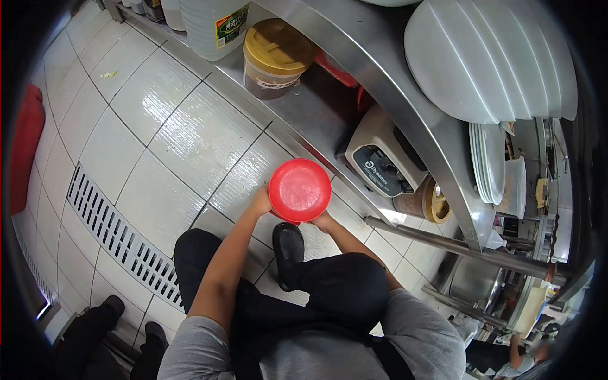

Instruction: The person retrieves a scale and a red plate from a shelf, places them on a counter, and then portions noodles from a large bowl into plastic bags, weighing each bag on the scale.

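Between my two hands is a red round bowl point(299, 190), its shallow face turned up toward me above the tiled floor. My left hand point(261, 201) grips its left side, the fingers partly hidden behind the rim. At the lower right edge, my right hand point(323, 221) holds it as well, with most of its fingers underneath and out of sight. Just below the bowl my black shoe point(289, 247) shows between my bent knees.
A steel shelf point(297, 117) holds a tub with a yellow lid point(278, 47), a large clear jug point(212, 28) and a Dynamex appliance point(384, 158). White plates point(487, 57) stand above. A drain grate point(123, 234) crosses the floor. Another person's shoes point(114, 305) are at lower left.
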Available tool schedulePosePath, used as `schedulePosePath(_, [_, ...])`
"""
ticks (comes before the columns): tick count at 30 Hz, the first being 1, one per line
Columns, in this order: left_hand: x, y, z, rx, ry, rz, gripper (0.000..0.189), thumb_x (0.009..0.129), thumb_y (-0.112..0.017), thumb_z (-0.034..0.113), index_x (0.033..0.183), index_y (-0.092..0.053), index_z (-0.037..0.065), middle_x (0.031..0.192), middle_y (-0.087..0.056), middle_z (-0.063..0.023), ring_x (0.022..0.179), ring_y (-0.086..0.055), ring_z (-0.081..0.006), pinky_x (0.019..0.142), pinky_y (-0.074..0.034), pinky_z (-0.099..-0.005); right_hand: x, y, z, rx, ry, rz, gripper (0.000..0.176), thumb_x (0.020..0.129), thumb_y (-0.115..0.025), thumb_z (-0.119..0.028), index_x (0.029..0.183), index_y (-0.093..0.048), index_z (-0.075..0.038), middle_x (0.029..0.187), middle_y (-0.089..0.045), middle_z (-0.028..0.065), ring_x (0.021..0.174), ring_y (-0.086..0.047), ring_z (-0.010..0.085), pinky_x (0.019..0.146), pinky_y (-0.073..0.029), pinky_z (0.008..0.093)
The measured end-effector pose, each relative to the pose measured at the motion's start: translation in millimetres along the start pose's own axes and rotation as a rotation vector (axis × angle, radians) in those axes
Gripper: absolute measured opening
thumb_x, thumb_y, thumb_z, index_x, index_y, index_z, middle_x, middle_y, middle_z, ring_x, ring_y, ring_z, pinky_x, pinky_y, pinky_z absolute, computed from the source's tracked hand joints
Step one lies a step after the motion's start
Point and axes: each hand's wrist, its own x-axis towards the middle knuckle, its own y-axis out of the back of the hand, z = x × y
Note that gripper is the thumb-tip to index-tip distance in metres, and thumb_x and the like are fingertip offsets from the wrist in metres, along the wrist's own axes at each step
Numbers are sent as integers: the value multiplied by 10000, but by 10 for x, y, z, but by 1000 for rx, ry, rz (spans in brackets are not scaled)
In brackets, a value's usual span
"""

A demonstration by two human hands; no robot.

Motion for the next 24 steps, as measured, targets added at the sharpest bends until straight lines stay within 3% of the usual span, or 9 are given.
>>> schedulePosePath(6, [236, 338, -405, -210, 178, -78, 376, 803, -603, 191, 1139, -548, 30, 966, -638, -197, 863, -625, -332, 745, -493, -367, 16, -19, 3, 192, 100, -57, 432, 727, -726, -146, 1125, -565, -99, 969, -606, 52, 860, -588, 146, 711, -508, 307])
schedulePosePath(8, [378, 647, 249, -18, 79, 547, 451, 799, -622, 206, 1190, -504, 15, 1001, -617, -176, 913, -593, -316, 802, -459, -365, -71, 60, -134, -372, -34, -53, 401, 740, -705, -163, 1113, -584, -81, 1003, -619, 94, 939, -580, 160, 770, -495, 310])
schedulePosePath(9, [437, 802, 748, 227, -186, 874, 494, 790, -647, 247, 1202, -488, 26, 1051, -559, -170, 1012, -509, -331, 905, -373, -400, -211, 38, -203, -454, 196, -6, 375, 748, -659, -148, 1106, -591, -58, 1046, -630, 147, 919, -611, 223, 792, -484, 358])
schedulePosePath(11, [580, 1126, 1621, 294, -396, 1003, 691, 713, -727, 387, 1249, -440, 58, 1192, -441, -156, 1139, -373, -332, 974, -256, -484, -163, 314, -53, -706, 234, -59, 345, 762, -644, -167, 1082, -596, -47, 1013, -632, 142, 880, -608, 231, 754, -483, 357])
schedulePosePath(13, [708, 1367, 2243, 408, -655, 967, 748, 647, -741, 478, 1247, -462, 130, 1241, -413, -135, 1181, -343, -328, 978, -246, -507, -236, 406, -179, -968, 275, -109, 321, 776, -630, -187, 1058, -600, -36, 980, -635, 136, 840, -606, 240, 717, -482, 356])
schedulePosePath(15, [920, 1536, 2542, 623, -793, 882, 676, 601, -734, 528, 1156, -551, 188, 1223, -459, -80, 1195, -360, -294, 986, -242, -523, -677, 217, -926, -1416, -309, -388, 323, 805, -580, -225, 1062, -599, -30, 972, -628, 172, 875, -596, 295, 751, -469, 385])
schedulePosePath(17, [1182, 1764, 2529, 798, -746, 781, 628, 585, -737, 528, 1093, -587, 191, 1196, -488, -50, 1191, -377, -277, 987, -247, -529, -892, 214, -1200, -1424, -33, -416, 327, 848, -555, -291, 1043, -608, -33, 952, -630, 158, 893, -591, 252, 782, -454, 355])
schedulePosePath(21, [1338, 2033, 2414, 978, -785, 691, 513, 581, -729, 509, 960, -646, 174, 1140, -547, -2, 1187, -413, -234, 982, -277, -521, -1520, -207, -2505, -760, 436, -173, 516, 828, -619, -378, 1182, -521, -14, 1093, -573, 136, 988, -549, 209, 836, -439, 356])
schedulePosePath(24, [1299, 2128, 2423, 1020, -778, 687, 478, 611, -722, 466, 985, -645, 180, 1213, -522, -23, 1208, -396, -260, 978, -299, -486, -1089, -331, -3025, -664, 778, 611, 863, 708, -701, -364, 1318, -294, 92, 1309, -369, 305, 1231, -381, 377, 1025, -319, 381])
